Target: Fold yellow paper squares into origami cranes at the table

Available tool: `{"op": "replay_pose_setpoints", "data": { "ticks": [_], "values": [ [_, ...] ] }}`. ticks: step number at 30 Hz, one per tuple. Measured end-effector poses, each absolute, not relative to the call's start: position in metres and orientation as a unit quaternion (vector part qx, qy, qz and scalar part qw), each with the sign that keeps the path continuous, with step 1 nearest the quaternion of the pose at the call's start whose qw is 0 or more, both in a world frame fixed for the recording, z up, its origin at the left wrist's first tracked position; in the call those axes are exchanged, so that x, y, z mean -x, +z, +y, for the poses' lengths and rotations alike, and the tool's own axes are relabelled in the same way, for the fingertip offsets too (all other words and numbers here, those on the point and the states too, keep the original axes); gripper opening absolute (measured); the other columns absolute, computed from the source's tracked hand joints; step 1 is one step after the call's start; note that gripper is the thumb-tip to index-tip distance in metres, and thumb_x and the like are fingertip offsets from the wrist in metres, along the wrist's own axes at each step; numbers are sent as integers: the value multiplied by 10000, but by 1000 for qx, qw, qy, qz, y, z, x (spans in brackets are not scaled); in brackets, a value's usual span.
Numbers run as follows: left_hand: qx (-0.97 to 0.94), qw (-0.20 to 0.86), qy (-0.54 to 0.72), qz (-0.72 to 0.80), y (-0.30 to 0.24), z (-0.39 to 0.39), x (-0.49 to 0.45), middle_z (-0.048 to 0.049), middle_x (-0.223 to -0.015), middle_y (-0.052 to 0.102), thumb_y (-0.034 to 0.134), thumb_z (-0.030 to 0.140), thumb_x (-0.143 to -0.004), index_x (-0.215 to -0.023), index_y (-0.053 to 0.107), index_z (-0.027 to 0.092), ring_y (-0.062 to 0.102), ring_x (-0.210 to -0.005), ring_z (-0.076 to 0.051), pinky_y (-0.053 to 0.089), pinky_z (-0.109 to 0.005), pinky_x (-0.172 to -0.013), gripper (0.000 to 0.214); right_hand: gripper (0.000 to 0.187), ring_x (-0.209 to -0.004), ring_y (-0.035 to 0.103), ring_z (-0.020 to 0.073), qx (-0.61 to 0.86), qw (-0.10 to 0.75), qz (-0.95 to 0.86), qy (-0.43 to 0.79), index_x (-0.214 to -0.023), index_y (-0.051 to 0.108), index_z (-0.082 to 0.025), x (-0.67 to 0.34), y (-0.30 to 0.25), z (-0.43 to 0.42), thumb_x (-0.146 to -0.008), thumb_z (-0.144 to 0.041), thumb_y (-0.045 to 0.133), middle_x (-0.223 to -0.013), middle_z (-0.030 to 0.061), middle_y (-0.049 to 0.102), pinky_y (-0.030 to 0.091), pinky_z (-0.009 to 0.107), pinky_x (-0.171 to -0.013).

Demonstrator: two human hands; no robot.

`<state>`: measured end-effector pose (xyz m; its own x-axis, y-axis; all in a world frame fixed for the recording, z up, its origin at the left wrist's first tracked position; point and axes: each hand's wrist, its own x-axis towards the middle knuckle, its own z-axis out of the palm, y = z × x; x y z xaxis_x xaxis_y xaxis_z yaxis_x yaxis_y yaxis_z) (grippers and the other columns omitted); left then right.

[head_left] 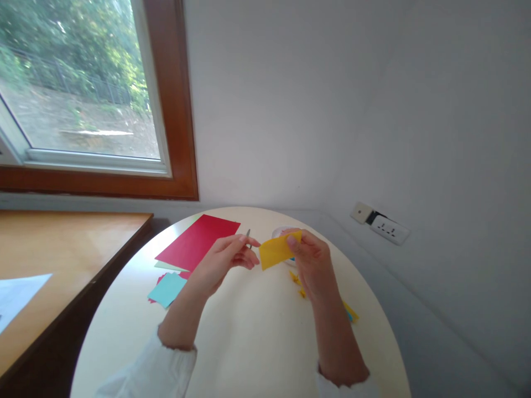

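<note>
Inside the table edge (375, 309), right fingers (299, 250) hold yellow paper (274, 253)

The right hand (316, 262) hides much of a round dish (279, 231); the view's left edge crops a white sheet (20, 294).

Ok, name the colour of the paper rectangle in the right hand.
The paper rectangle is yellow, shown in the head view.

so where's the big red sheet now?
In the head view, the big red sheet lies on the round table, far left, over a pale green sheet, left of the left hand and beyond the light-blue paper.
</note>
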<state>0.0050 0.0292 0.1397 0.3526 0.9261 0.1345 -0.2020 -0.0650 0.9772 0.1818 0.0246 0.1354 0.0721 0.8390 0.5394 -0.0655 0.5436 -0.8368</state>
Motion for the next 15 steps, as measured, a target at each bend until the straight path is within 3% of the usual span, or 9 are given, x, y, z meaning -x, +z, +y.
{"op": "replay_pose_setpoints", "data": {
  "ticks": [2,8,15],
  "values": [
    [-546,648,425,318,138,29,-8,-33,-691,609,548,462,-752,-897,627,144,562,-616,-125,453,-266,-619,358,207,-789,562,161,318,624,-620,355,-744,652,-205,-179,136,23,-724,-409,632,-811,35,623,466,265,-658],
    [-488,688,405,352,140,25,-12,-23,-815,598,654,425,-675,-838,660,177,535,-762,-128,417,-212,-610,296,145,-887,567,162,295,567,-674,370,-781,671,-224,-172,137,21,-753,-357,618,-896,31,639,456,273,-740],
    [-475,718,392,324,138,26,-12,9,-770,593,701,414,-632,-843,650,198,525,-736,-107,381,-191,-612,306,55,-894,574,147,284,551,-696,364,-750,670,-234,-168,134,24,-740,-283,644,-906,13,642,435,295,-824]
  ]
}}
